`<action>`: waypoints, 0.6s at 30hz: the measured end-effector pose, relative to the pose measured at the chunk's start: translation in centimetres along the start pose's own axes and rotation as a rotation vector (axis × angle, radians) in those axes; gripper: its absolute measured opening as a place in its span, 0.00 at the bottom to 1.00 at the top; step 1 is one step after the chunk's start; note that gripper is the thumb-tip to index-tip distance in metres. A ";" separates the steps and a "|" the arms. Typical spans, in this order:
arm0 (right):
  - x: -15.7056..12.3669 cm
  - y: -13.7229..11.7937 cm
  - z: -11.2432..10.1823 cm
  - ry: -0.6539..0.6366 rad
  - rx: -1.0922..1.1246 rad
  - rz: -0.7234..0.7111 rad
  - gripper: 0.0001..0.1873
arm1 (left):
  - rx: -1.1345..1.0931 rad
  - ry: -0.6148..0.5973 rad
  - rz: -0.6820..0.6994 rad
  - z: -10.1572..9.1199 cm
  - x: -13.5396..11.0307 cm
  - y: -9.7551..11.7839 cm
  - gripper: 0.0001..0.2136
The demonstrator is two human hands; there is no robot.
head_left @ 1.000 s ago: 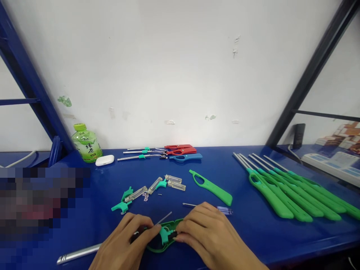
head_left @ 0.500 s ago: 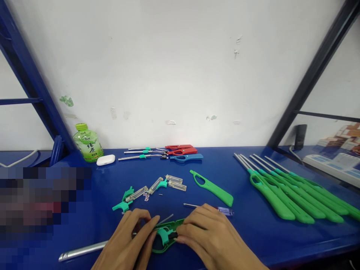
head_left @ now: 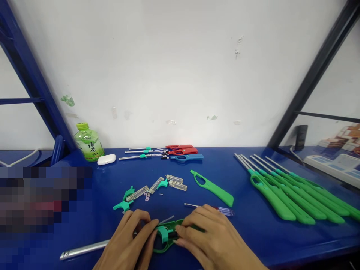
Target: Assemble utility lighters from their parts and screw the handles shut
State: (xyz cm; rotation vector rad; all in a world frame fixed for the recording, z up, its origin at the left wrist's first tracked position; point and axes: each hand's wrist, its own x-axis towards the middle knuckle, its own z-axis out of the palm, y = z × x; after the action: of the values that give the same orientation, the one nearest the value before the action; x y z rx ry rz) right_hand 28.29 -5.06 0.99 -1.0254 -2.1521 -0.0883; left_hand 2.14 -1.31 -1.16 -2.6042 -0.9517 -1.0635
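Note:
In front of me lies an open green lighter shell half (head_left: 161,249) with a teal trigger (head_left: 163,233) and a small black part (head_left: 173,234) inside. My left hand (head_left: 128,238) is closed around its front end, where a long metal tube (head_left: 84,249) sticks out to the left. The fingers of my right hand (head_left: 215,234) are pinched at the black part and cover the handle. A thin pale tube (head_left: 168,219) pokes out above the shell. Just behind my right hand rests a screwdriver (head_left: 225,211), partly hidden. Another green shell half (head_left: 216,191) lies beyond it.
Clear fuel tanks (head_left: 156,185) and loose teal triggers (head_left: 123,205) lie mid-table. Several green lighters (head_left: 281,200) are lined up on the right. Red shells (head_left: 182,151) and a blue shell (head_left: 187,158) sit by the wall. A bottle (head_left: 89,144) and white case (head_left: 106,159) stand left.
My right fingertips have shifted slightly over the black part. My left hand keeps its hold almost unmoved, and the whole view has drifted a little.

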 end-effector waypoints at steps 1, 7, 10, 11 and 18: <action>0.0 0.0 0.1 0.001 -0.001 0.001 0.17 | 0.000 0.001 0.000 0.0 0.0 0.0 0.13; 0.0 0.2 0.2 0.000 0.004 -0.004 0.21 | 0.017 0.029 0.002 0.0 0.5 0.4 0.11; 0.2 0.3 0.2 0.011 -0.002 -0.010 0.22 | 0.026 0.059 0.007 0.2 0.8 0.5 0.11; 0.2 0.3 0.2 0.010 -0.006 -0.010 0.22 | 0.025 0.064 0.011 0.1 0.9 0.5 0.11; -0.2 1.4 0.7 0.068 -0.057 -0.068 0.21 | -0.065 0.035 -0.004 -0.3 0.6 1.1 0.13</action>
State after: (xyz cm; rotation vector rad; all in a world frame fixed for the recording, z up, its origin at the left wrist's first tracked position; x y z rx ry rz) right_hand 28.97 -3.95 0.02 -0.9671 -2.1331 -0.2148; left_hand 3.01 -1.94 -0.44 -2.6268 -0.9299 -1.1558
